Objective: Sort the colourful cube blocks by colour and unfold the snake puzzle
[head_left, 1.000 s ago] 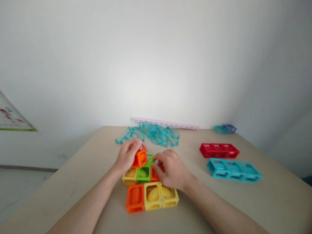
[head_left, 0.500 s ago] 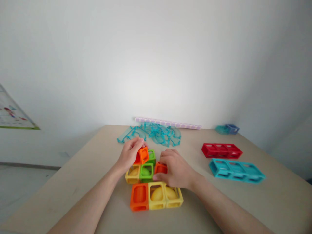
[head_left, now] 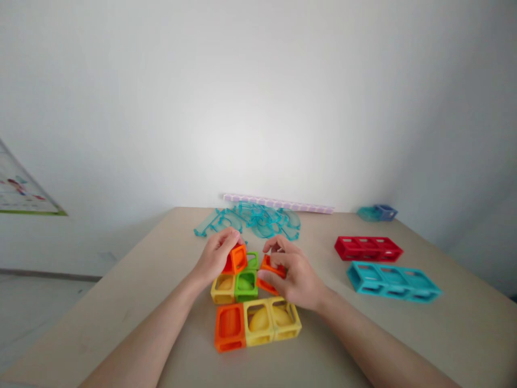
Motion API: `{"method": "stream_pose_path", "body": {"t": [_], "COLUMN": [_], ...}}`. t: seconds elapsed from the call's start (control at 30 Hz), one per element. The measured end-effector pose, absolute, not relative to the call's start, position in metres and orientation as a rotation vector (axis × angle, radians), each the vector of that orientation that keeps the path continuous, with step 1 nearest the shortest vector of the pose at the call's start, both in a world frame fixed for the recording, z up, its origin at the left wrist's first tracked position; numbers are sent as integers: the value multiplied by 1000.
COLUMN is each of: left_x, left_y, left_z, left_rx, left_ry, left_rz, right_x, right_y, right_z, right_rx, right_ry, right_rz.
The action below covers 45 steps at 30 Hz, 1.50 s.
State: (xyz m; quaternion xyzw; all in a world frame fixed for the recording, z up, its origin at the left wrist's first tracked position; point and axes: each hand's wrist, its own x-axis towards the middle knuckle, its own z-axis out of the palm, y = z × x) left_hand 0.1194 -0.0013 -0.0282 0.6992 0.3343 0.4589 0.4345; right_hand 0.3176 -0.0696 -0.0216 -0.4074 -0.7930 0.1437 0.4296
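Observation:
My left hand [head_left: 220, 250] is closed on an orange hollow cube block [head_left: 238, 259], held above the back left of the block group. My right hand [head_left: 297, 272] grips another orange cube block [head_left: 267, 283] between thumb and fingers, tilted, at the right of the group. Between them sit a green cube block [head_left: 246, 285] and, to its left, a yellow-orange cube block [head_left: 223, 288]. Another green block [head_left: 252, 261] shows behind, partly hidden. Nearer me lies a row of one orange block [head_left: 230, 326] and two yellow blocks [head_left: 258, 322].
Clear teal curved pieces [head_left: 262, 220] lie heaped at the back, before a purple-and-white strip [head_left: 278, 203] along the wall. On the right are a red three-cube row [head_left: 368, 249] and a teal three-cube row [head_left: 393, 281]. A blue block [head_left: 385, 212] stands in the far right corner.
My right hand has lifted and tilted its orange block, shifting slightly right, away from the green one. The front row has turned slightly. My left hand stays almost where it was.

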Motion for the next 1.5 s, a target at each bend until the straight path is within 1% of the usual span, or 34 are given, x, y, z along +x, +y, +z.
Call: {"method": "stream_pose_path", "body": {"t": [0.13,0.37,0.47,0.57,0.73,0.97,1.2,1.5], "left_x": [116,111,113,115,114,118,117,120], "left_y": [-1,-4,-3,-1,-5,-4,0,0], "left_z": [-28,-26,-28,-27,-17,-25,-31,-29], "left_rx": [1791,1829,1695,1424,1177,1319,1507,1446], "left_ry": [822,683,693,568,355,472,458,561], "left_rz": [1125,1008,1114,1226,1188,1062,1137,1201], "right_x": [317,317,318,318,316,318,319,320], "right_y": [-68,-67,-69,-72,-74,-71,-68,-68], "right_z": [-21,-21,-20,-18,-17,-20,-25,-23], "right_rx": [-1063,-1141,-1093,-984,-903,-901,-919,-987], "right_ry": [-1831,-1760,-1782,-1883,-1985,-1983,-1914,-1896], "right_rz": [361,359,336,292,240,238,145,125]}}
